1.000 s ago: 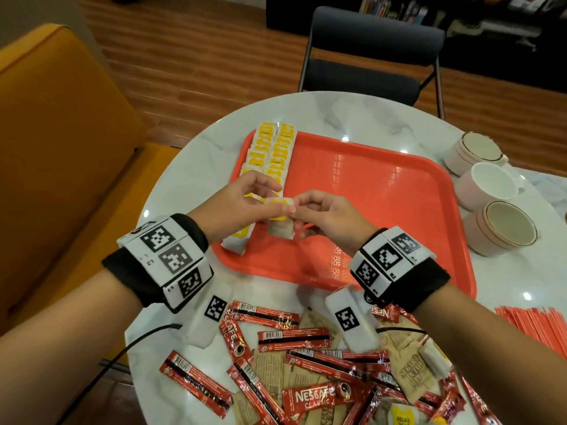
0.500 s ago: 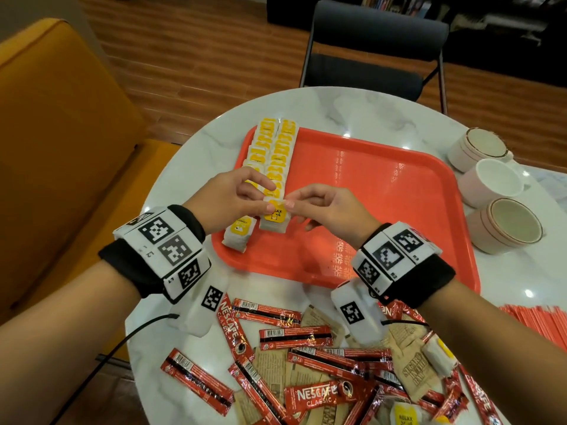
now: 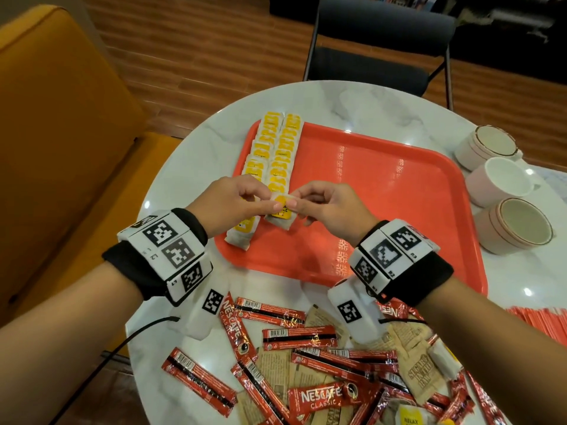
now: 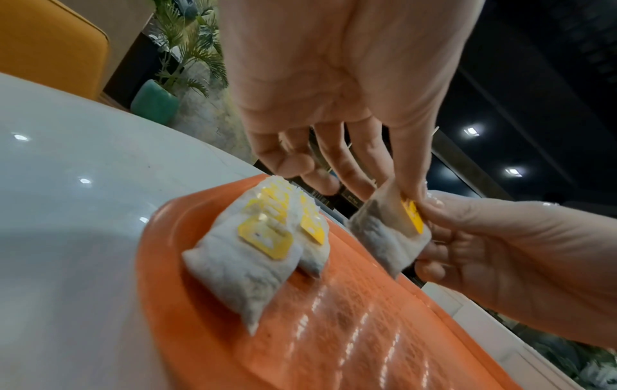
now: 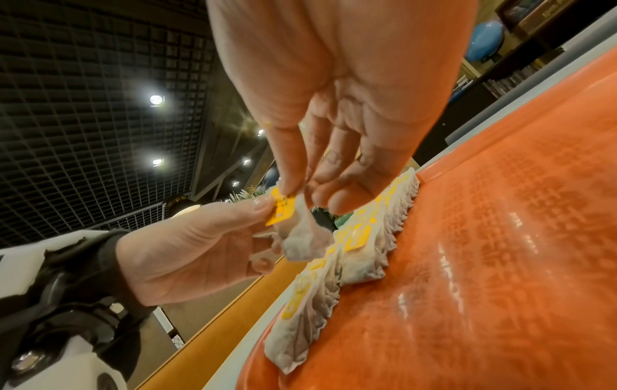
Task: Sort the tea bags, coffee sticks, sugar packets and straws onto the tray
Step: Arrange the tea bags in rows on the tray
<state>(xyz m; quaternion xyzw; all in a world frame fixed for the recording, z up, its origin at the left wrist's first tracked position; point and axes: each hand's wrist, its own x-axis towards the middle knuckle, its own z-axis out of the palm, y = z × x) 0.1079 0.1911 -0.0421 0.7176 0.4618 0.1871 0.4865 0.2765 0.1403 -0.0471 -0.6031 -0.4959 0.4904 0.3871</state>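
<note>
Head view: both hands meet over the near left part of the orange tray (image 3: 399, 210), pinching one tea bag (image 3: 283, 210) between them; left hand (image 3: 233, 204) takes its left edge with thumb and forefinger, right hand (image 3: 325, 207) its right edge, so the bag hangs directly below the fingertips, long axis running away from the person, in line with the right-hand of the two rows of tea bags (image 3: 277, 148). Neither hand is nearer; the bag sits at the near end of that row, and I judge the coming move a short lowering onto it. The tray holds only tea bags. Near the wrists, on the table (image 3: 190, 167), lie coffee sticks (image 3: 294, 335) and brown sugar packets (image 3: 418, 372), unsorted; straws (image 3: 540, 320) at the right edge; three cups (image 3: 506, 185) beyond the tray, nothing seen inside them. Left wrist view: left fingers (image 4: 360, 169) hang down, tips pressed to the bag's top edge; tea bag (image 4: 387, 232) is tilted, clear of the tray floor (image 4: 367, 329), just right of the laid bags; right hand (image 4: 501, 250) pinches its yellow tag. Right wrist view: right thumb and fingers (image 5: 337, 184) pinch the tag and top of the bag (image 5: 303, 242); left hand (image 5: 200, 250) touches the tag from the other side; the rows lie just beyond and below.
</note>
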